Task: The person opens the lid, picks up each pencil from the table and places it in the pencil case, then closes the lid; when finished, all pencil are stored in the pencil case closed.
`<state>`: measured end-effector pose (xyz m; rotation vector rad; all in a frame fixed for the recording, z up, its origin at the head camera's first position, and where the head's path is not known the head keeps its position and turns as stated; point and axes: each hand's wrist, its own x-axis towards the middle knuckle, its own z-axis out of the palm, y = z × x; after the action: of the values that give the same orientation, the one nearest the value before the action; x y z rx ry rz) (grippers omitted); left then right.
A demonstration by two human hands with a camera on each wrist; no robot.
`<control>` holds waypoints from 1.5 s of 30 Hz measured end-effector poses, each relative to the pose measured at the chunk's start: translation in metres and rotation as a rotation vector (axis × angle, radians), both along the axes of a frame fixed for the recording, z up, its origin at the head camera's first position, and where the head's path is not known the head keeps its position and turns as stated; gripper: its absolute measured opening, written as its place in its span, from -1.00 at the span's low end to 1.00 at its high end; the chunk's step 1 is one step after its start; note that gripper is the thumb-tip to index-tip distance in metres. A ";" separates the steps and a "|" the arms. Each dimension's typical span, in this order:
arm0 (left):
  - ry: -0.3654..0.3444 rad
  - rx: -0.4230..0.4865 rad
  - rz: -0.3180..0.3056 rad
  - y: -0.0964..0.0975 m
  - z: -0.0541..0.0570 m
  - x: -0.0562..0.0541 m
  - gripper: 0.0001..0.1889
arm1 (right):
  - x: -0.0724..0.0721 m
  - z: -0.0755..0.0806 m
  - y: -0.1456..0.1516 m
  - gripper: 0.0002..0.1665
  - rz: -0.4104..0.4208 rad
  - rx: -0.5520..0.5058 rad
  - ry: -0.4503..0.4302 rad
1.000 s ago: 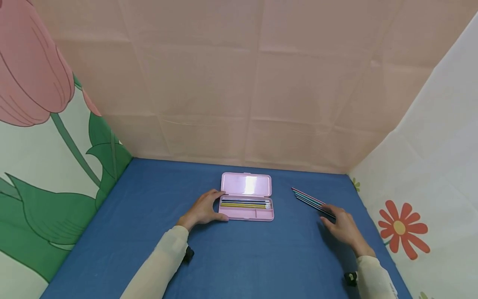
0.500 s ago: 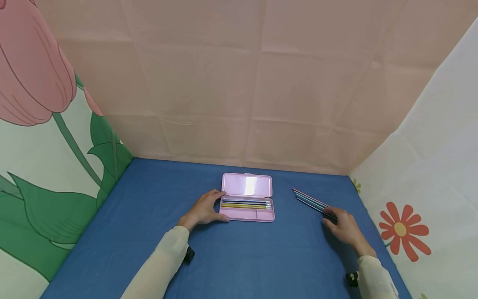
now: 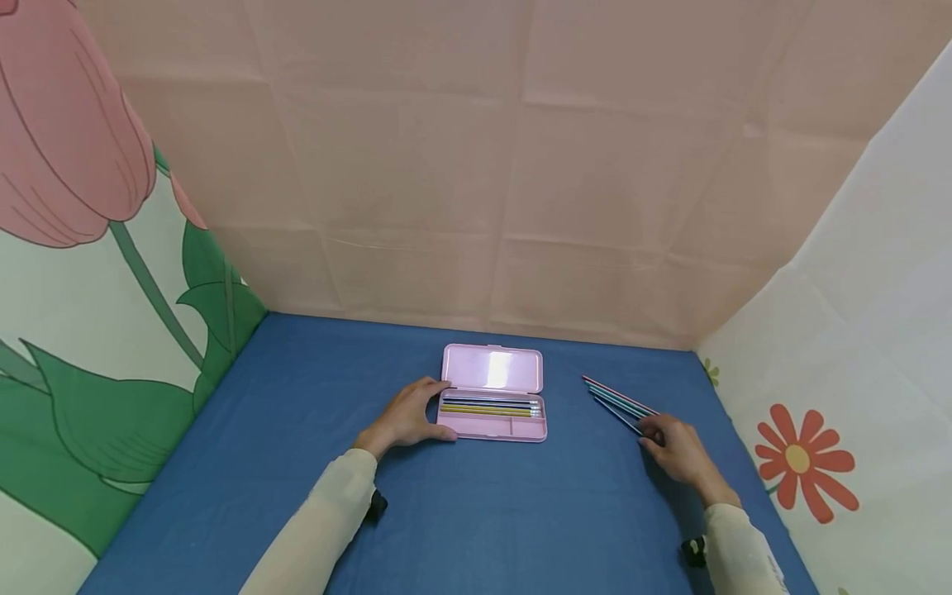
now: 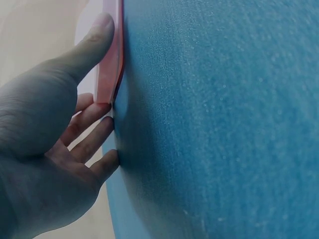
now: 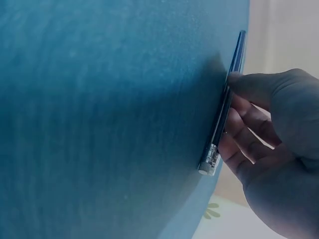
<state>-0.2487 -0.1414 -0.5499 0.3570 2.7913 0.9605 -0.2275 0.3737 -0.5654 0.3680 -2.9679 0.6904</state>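
Observation:
A pink pencil case lies with its lid raised, and several pencils rest in its long compartment. My left hand holds the case by its left end, thumb at the front edge and fingers toward the back. In the left wrist view, the thumb presses the case's pink side. To the right, my right hand pinches a dark pencil. Its eraser end shows in the right wrist view. Red and teal pencils lie just beyond it, their near ends hidden by the fingers.
Blue cloth covers the table. A beige sheet hangs behind it, and printed floral panels stand at both sides, with a red flower on the right one.
The dark pencil has come slightly apart from the other pencils, moving toward the person with the right hand. The left hand stays on the case.

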 end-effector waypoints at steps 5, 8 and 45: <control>-0.004 -0.001 0.004 0.000 0.001 0.000 0.03 | -0.001 -0.002 0.001 -0.82 0.009 0.004 0.002; -0.004 0.001 0.003 0.000 0.001 0.000 0.03 | 0.000 -0.003 0.000 -0.85 0.010 0.014 0.009; -0.003 0.011 -0.005 0.000 0.001 0.001 0.02 | -0.022 0.035 -0.119 -0.80 0.307 -0.064 0.145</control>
<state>-0.2477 -0.1411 -0.5490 0.3634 2.7825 0.9755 -0.2492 0.2549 -0.5307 0.8420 -2.7718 0.7480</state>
